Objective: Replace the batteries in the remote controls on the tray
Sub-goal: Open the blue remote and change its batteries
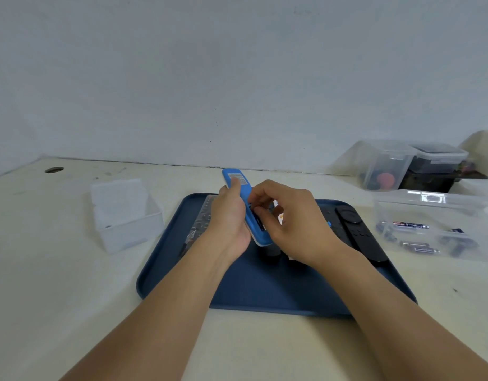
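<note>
While the left hand (232, 215) grips the blue, slim, rubber-sleeved remote control (241, 199) at centre frame, lifted above the dark blue, round-cornered plastic tray (182, 270), the right hand (295, 224) works at its lower half. Remote's long axis runs from upper left to lower right of the picture, far end tilted up and away, back side with a pale label facing the camera. Left thumb lies along the back near the label, fingers wrapped round the left edge: a firm hold. Right hand fingertips (258, 213) curl in at the open dark battery slot on the remote's right side, just beside the left palm; looks like a pinch on a battery or on the slot edge, can't tell which, too small. Judgement: step is pulling or seating a cell, and the right hand is the one placed for it, working across the long axis. On the tray right of the hands lies a black, smooth, long remote (358, 229) with a round pad; at tray left, a grey remote in a clear wrap (201, 215). Clear plastic box (429, 204) at right holds loose cylindrical batteries (410, 224). White translucent open box (124, 215) sits left of the tray on the cream tabletop (72, 284).
</note>
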`<state>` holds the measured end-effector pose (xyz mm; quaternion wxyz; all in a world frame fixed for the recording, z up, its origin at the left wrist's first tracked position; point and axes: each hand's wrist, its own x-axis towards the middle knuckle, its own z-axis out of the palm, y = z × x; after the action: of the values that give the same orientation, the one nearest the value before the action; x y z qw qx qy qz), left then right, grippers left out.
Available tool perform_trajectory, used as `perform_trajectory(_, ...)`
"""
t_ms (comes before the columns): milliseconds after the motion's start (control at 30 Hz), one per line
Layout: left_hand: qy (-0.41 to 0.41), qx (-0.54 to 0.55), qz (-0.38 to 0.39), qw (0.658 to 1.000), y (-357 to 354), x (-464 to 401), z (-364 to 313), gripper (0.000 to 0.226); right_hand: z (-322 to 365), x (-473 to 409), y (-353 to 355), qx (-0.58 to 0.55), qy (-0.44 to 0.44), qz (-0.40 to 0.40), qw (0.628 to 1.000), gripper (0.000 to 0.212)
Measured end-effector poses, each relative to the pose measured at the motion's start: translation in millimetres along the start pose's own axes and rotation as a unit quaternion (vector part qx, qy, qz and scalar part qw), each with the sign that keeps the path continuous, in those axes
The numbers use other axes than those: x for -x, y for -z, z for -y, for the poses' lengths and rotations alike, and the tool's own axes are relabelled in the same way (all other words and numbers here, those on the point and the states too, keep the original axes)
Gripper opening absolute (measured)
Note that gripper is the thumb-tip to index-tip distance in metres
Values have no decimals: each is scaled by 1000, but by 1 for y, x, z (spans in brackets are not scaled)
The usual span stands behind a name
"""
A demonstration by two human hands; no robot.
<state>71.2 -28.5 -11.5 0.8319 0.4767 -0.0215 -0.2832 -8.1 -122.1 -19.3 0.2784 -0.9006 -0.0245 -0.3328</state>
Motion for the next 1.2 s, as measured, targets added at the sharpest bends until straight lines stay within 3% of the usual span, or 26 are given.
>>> perform_trajectory(333,3,-24,-1,1000,0,-4,2,37,5,-2,-1,2,4,18,1000,18)
perform_trajectory(567,0,23,-2,1000,1,-8,-4,32,1,-3,-4,40,23,-5,999,19)
perform_trajectory(1200,-41,-54,21,997,-2,-11,8,36,-2,-8,-10,24,47,3,999,12)
